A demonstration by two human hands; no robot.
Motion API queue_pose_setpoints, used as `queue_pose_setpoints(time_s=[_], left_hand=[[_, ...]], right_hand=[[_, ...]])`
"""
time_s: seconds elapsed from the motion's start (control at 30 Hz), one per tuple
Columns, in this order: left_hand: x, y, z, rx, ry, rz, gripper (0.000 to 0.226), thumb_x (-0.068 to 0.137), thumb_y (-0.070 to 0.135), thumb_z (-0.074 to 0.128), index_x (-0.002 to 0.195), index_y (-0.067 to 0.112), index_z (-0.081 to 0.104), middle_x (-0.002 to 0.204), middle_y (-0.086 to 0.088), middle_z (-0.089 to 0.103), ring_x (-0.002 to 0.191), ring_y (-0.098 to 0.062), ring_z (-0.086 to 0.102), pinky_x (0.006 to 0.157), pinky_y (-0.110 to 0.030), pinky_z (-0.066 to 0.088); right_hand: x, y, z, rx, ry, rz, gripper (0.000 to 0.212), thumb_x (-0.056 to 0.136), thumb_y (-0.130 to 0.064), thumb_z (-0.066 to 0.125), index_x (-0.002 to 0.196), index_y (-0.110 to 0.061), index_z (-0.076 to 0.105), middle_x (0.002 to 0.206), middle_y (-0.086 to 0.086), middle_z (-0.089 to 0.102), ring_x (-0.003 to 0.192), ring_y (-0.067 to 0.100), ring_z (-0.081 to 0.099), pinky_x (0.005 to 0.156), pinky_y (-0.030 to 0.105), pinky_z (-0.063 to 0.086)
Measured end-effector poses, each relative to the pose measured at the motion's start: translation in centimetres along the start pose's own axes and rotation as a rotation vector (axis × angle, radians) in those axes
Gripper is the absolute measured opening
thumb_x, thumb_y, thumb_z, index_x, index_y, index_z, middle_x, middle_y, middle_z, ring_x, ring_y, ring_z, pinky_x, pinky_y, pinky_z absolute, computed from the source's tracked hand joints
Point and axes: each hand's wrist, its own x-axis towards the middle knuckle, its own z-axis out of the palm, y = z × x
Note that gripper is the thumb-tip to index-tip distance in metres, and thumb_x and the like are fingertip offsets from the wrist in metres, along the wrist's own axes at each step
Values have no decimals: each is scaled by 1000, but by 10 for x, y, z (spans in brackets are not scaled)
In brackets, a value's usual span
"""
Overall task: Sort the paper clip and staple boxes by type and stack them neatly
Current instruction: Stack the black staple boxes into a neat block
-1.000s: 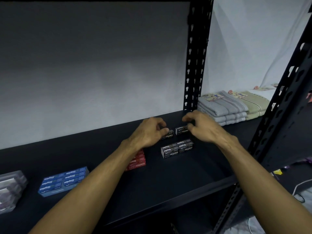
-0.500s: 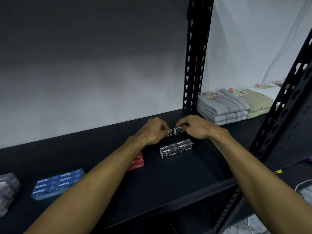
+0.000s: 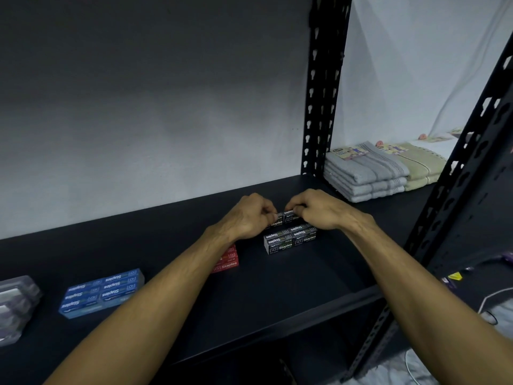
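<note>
Closing in since a second ago: your left hand point(image 3: 247, 218) and right hand point(image 3: 313, 209) fingers now pinch two black staple boxes point(image 3: 281, 219) together at 12 o'clock of the black stack point(image 3: 290, 240).

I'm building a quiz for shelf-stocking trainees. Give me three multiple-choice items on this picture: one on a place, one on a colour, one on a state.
1. Where are the folded towels? A left end of shelf; B right of the black perforated upright; C floor.
2. What colour are the staple boxes at the left? A blue; B green; C yellow.
3. What are both hands doing? A resting flat; B gripping small black staple boxes; C hanging free.

B: the folded towels lie beyond the black perforated upright.
A: the blue staple boxes.
B: left hand and right hand pinch the small black staple boxes.
</note>
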Motion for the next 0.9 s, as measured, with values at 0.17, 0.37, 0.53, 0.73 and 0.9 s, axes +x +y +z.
queue_pose_setpoints(time_s=[0.17,0.37,0.53,0.73,0.9], left_hand=[[-9,1,-1,-6,-35,17,19,98,22,59,109,16,73,89,11,65,60,9,52,60,-5,37],[-15,5,-1,-4,-55,22,20,98,22,59,111,15,73,98,8,69,60,10,52,60,-4,36],[-17,6,1,-23,-59,10,20,98,22,58,110,15,73,92,10,67,58,12,52,57,-4,38],[-20,6,2,-57,-53,-17,18,97,18,57,102,15,75,83,9,69,48,13,56,49,-1,39],[-23,7,3,-55,-48,-23,18,97,17,57,100,17,75,89,2,73,46,10,57,49,-3,41]], right_hand=[[-6,-3,0,15,-11,11,28,98,-19,49,105,-31,73,91,-10,72,85,4,65,80,25,49],[-14,-8,-2,23,-25,14,29,94,-18,50,96,-34,74,89,-12,72,83,1,65,74,20,45],[-19,-12,-3,21,-48,19,30,93,-17,50,94,-34,74,87,-15,70,81,-2,61,70,15,40],[-24,-13,-4,15,-62,19,30,92,-16,50,91,-36,73,85,-16,70,80,-3,61,68,15,40],[-27,-15,-5,5,-73,23,31,92,-16,50,87,-36,74,83,-13,71,78,-1,62,66,15,40]])
